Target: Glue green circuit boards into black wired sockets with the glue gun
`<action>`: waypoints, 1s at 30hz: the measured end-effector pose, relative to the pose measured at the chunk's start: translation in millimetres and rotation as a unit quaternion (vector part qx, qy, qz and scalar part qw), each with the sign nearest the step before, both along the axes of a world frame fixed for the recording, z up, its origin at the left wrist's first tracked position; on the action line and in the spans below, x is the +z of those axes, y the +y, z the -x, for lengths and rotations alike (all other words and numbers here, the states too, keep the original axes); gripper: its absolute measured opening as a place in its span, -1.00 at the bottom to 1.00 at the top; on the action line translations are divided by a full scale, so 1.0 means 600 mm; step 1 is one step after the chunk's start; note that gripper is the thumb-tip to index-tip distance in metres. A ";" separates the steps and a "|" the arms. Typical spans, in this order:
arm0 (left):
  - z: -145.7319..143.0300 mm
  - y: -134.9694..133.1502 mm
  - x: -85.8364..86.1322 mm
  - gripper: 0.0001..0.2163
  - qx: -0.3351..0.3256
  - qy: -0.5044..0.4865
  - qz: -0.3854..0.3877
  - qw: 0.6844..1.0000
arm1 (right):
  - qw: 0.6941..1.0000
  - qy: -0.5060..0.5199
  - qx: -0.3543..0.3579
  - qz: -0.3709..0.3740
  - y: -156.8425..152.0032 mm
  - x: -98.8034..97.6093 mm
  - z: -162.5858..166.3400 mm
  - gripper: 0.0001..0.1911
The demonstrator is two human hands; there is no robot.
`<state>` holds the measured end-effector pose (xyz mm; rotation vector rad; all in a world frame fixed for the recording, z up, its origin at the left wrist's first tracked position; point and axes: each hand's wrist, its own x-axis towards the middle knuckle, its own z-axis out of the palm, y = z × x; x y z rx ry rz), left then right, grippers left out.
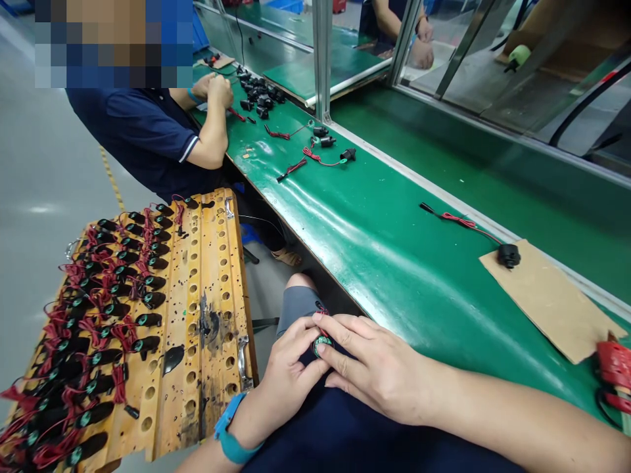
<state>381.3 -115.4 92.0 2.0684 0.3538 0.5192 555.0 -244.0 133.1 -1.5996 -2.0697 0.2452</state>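
Note:
Close to my lap, both hands meet around a small black part with a round green circuit board facing up. Red and black wire shows above it, between the fingers. My left hand, with a blue band at the wrist, is closed around the part from the left. My right hand reaches in from the right, its fingertips pressed at the board and the wire. Most of the part's body is hidden by the fingers.
To the left, a wooden rack with holes bears rows of black wired parts. On the green bench lie a wired black part, cardboard and a red tool. A co-worker sits at the far left.

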 end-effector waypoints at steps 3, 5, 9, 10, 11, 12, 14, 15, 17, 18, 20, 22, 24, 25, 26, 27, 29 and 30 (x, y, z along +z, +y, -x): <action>-0.002 0.000 -0.002 -0.67 -0.005 -0.001 0.006 1.000 | 1.000 0.012 0.003 0.000 -0.001 -0.007 0.001 -0.65; -0.002 -0.004 -0.003 -0.66 0.002 0.007 0.022 1.000 | 1.000 0.020 0.010 0.003 -0.002 -0.012 0.006 -0.63; 0.023 -0.023 -0.006 -0.69 0.080 0.004 0.067 0.995 | 0.998 0.039 0.036 0.012 -0.004 -0.016 0.021 -0.49; 0.036 -0.027 -0.010 -0.69 0.118 0.001 0.073 0.990 | 0.998 0.044 0.047 0.007 -0.002 -0.019 0.021 -0.44; 0.052 -0.030 -0.016 -0.69 0.163 -0.004 0.074 0.984 | 0.997 0.049 0.055 -0.006 0.001 -0.024 0.019 -0.40; 0.072 -0.032 -0.022 -0.69 0.213 -0.010 0.072 0.974 | 0.997 0.052 0.059 -0.017 0.006 -0.032 0.014 -0.36; 0.119 -0.034 -0.036 -0.69 0.321 -0.027 0.054 0.945 | 0.997 0.055 0.045 -0.042 0.023 -0.058 0.000 -0.34; 0.146 -0.035 -0.043 -0.69 0.373 -0.036 0.039 0.926 | 0.997 0.054 0.029 -0.053 0.033 -0.073 -0.008 -0.35; 0.203 -0.031 -0.056 -0.70 0.473 -0.041 0.003 0.880 | 0.996 0.045 -0.002 -0.071 0.049 -0.109 -0.023 -0.38; 0.231 -0.025 -0.063 -0.69 0.522 -0.032 -0.015 0.852 | 0.996 0.040 -0.014 -0.076 0.054 -0.126 -0.029 -0.40; 0.283 -0.003 -0.080 -0.67 0.614 -0.001 -0.046 0.788 | 0.996 0.030 -0.025 -0.075 0.059 -0.160 -0.039 -0.44; 0.325 0.031 -0.102 -0.63 0.682 0.022 -0.062 0.729 | 0.997 0.021 -0.029 -0.066 0.058 -0.187 -0.044 -0.47; 0.355 0.071 -0.128 -0.62 0.711 0.036 -0.061 0.699 | 0.998 0.010 -0.035 -0.055 0.054 -0.207 -0.047 -0.49; 0.366 0.091 -0.141 -0.61 0.722 0.045 -0.058 0.688 | 0.998 0.005 -0.037 -0.049 0.052 -0.214 -0.048 -0.49; 0.374 0.111 -0.155 -0.61 0.731 0.058 -0.056 0.678 | 0.998 -0.001 -0.039 -0.045 0.051 -0.220 -0.049 -0.49; 0.381 0.130 -0.167 -0.61 0.739 0.073 -0.053 0.667 | 0.998 -0.006 -0.041 -0.043 0.050 -0.225 -0.050 -0.49; 0.390 0.163 -0.188 -0.62 0.751 0.108 -0.049 0.650 | 0.998 -0.013 -0.045 -0.041 0.049 -0.230 -0.051 -0.50; 0.394 0.178 -0.196 -0.63 0.754 0.126 -0.046 0.643 | 0.998 -0.015 -0.047 -0.039 0.049 -0.232 -0.051 -0.50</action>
